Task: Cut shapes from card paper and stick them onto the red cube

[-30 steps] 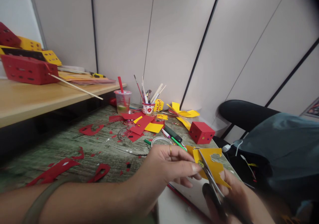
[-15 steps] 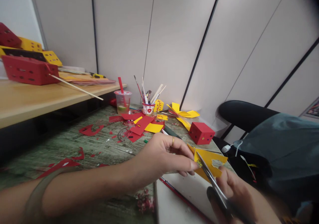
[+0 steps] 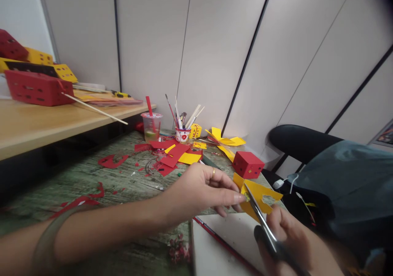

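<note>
My left hand [image 3: 208, 190], with a ring on one finger, pinches the left edge of a piece of yellow paper [image 3: 260, 192] that has a ragged hole toward its right side. In my right hand [image 3: 291, 235] are scissors [image 3: 264, 222] with dark handles and metal blades, which lie across the paper near my left fingertips. Part of the right fingers is hidden behind the handles. Below both hands lies a white board or pad [image 3: 221, 247] with a red and dark pencil [image 3: 221, 239] on it. A red paper box [image 3: 248, 164] stands just beyond the yellow paper.
Red paper scraps [image 3: 175, 155] and yellow strips [image 3: 227, 141] litter the wooden table [image 3: 123, 186]. Farther back stand a drink cup [image 3: 152, 126] and a pot of brushes [image 3: 182, 134]. A raised shelf [image 3: 92, 118] with dotted boxes is at left, a black chair [image 3: 303, 141] at right.
The yellow paper has tilted and shifted slightly right in my left fingers. The scissor blades stay across it, and my right hand has moved only a little.
</note>
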`<control>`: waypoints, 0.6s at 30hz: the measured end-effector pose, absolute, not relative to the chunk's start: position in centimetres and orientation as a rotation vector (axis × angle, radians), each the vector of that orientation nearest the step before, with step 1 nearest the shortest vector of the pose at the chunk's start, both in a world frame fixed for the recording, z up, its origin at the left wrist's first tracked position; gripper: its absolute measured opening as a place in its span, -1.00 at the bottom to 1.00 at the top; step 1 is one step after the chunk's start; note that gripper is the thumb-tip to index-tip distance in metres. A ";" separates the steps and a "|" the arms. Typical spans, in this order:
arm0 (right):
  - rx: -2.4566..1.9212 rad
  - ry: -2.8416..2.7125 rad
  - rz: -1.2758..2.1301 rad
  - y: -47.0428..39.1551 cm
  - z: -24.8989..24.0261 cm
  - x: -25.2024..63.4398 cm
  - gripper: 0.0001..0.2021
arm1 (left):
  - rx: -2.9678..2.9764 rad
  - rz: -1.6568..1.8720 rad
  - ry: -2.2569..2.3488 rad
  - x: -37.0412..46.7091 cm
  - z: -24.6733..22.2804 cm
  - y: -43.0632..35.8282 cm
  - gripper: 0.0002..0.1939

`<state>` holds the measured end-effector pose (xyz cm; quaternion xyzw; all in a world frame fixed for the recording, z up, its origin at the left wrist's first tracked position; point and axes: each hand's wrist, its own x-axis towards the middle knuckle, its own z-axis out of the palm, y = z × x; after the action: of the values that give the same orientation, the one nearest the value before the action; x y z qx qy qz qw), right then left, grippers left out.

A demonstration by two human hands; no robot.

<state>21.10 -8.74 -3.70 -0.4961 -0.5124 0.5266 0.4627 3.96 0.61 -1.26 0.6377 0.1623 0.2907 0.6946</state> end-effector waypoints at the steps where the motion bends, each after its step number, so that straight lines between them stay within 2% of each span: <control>1: -1.199 -1.270 1.303 -8.7 -3.9 21.2 -0.52 | 1.410 0.653 0.367 4.1 -1.3 0.5 -0.86; 8: -1.168 -1.264 1.263 -8.3 -5.6 21.2 -0.60 | 1.290 0.718 0.383 4.4 -1.7 -0.8 -0.89; 13: -1.161 -1.289 1.262 -8.8 -4.6 20.8 -0.48 | 1.202 0.764 0.369 4.5 -2.1 -1.0 -0.91; 18: -1.214 -1.276 1.250 -9.0 -4.3 20.9 -0.55 | 1.186 0.789 0.349 4.3 -2.0 -1.1 -0.94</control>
<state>20.94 -9.03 -4.31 -0.4957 -0.5209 0.5106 0.4714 4.30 -1.14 -1.96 0.5412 0.1591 0.3600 0.7431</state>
